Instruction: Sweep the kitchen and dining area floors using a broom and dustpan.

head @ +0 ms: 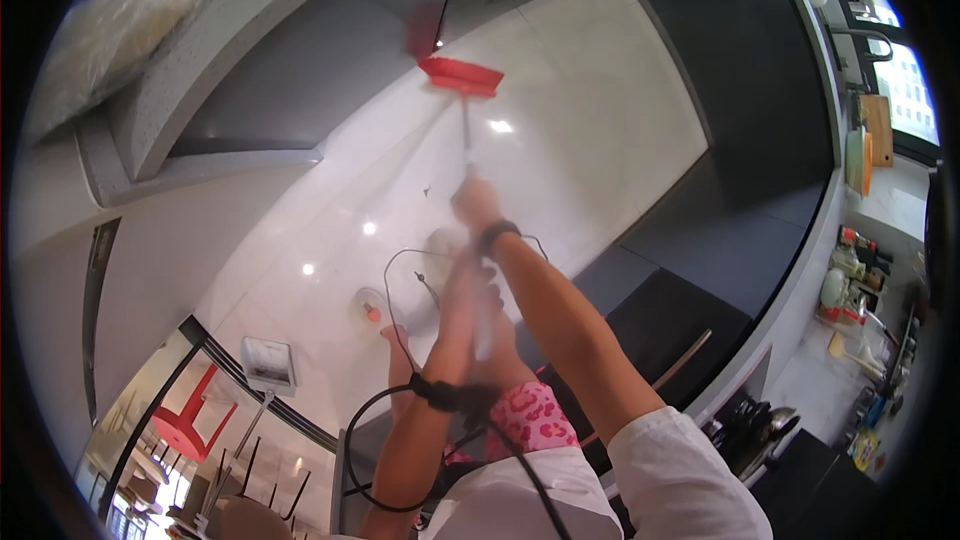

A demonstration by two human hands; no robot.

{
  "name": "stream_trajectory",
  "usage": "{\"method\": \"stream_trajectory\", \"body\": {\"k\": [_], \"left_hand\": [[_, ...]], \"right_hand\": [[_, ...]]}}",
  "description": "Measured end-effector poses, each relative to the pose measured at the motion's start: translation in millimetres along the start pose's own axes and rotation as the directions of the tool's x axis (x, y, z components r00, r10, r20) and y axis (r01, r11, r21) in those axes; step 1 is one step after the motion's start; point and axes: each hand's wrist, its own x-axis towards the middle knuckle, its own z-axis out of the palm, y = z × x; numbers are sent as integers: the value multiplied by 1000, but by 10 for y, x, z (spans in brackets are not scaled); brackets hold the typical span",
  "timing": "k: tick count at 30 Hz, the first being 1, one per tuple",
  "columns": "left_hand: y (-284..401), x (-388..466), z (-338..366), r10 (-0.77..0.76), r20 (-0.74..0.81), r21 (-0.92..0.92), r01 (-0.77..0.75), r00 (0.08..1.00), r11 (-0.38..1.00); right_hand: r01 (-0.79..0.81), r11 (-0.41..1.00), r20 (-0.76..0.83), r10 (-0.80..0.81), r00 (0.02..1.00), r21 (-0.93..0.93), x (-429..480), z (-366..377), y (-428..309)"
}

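A broom with a red head (463,80) reaches away from me across the pale, glossy floor tiles (570,112). Its head rests at the base of a grey cabinet. My right hand (476,202) is wrapped around the broom's handle (466,127), with a dark band on the wrist. Closer to my body, my left hand (466,266) grips the upper part of the same handle; motion blur softens its fingers. A small dark scrap (427,191) lies on the floor left of the handle. My slippered foot (373,310) shows below it.
Dark cabinets (750,90) and a counter run along the right. A long-handled dustpan (268,364) stands by the sliding-door track (300,412) at lower left, near a red plastic stool (191,424). A black cable (352,439) loops around my left forearm.
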Motion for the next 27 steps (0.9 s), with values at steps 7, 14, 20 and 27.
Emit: {"method": "stream_trajectory", "body": {"k": [7, 14, 20, 27], "left_hand": [[-595, -1504, -1218, -94, -138, -117, 78, 986, 990], [-108, -2251, -1556, -77, -57, -9, 77, 995, 997], [86, -1020, -1551, -41, -13, -124, 39, 999, 991], [-170, -1403, -1763, -76, -123, -26, 74, 989, 997]], "right_hand": [[601, 630, 318, -512, 798, -491, -2039, 753, -226], [330, 898, 143, -382, 913, 290, -2909, 589, -1012], [167, 986, -22, -167, 986, 1, -1366, 784, -982], [50, 990, 252, -15, 968, -133, -2129, 1239, -844]]}}
